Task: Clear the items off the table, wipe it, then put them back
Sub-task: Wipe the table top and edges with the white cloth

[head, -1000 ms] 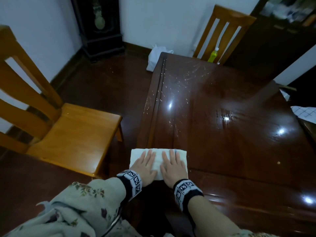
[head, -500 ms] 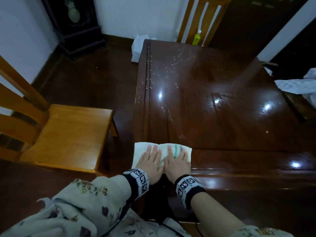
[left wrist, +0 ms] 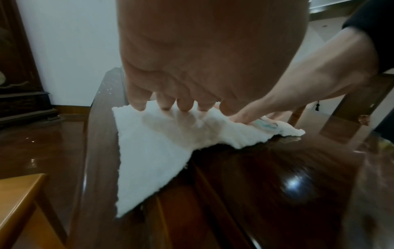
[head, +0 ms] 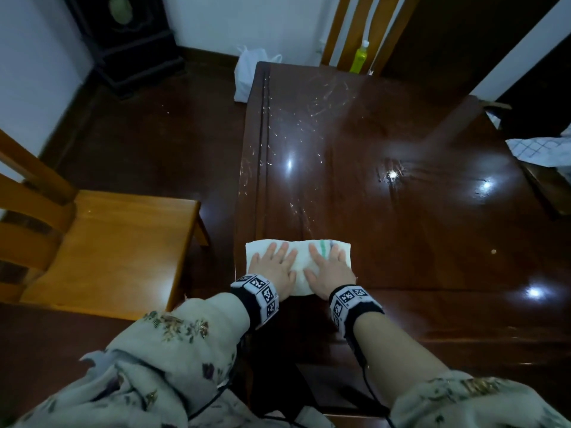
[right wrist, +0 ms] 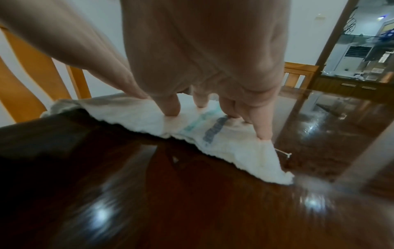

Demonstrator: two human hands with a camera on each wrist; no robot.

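Observation:
A white folded cloth (head: pixel 301 261) with green and blue stripes lies on the dark glossy wooden table (head: pixel 386 211), near its left front corner. My left hand (head: pixel 275 264) presses flat on the cloth's left half, fingers straight. Beside it my right hand (head: pixel 327 267) presses flat on the right half, over the stripes. In the left wrist view the left hand (left wrist: pixel 170 106) has its fingertips on the cloth (left wrist: pixel 153 151). In the right wrist view the right hand (right wrist: pixel 202 109) has spread fingers pushing into the cloth (right wrist: pixel 234 146). The tabletop shows wet streaks and light glare.
A light wooden chair (head: pixel 102 248) stands left of the table. Another chair (head: pixel 352 29) stands at the far end with a yellow-green bottle (head: pixel 360 57) on it. A white plastic bag (head: pixel 247 72) sits on the floor. A checked cloth (head: pixel 540 149) lies at the right.
Both hands have kept pressing the cloth and drawn it towards the near edge of the table. The head view has tilted down and nearer.

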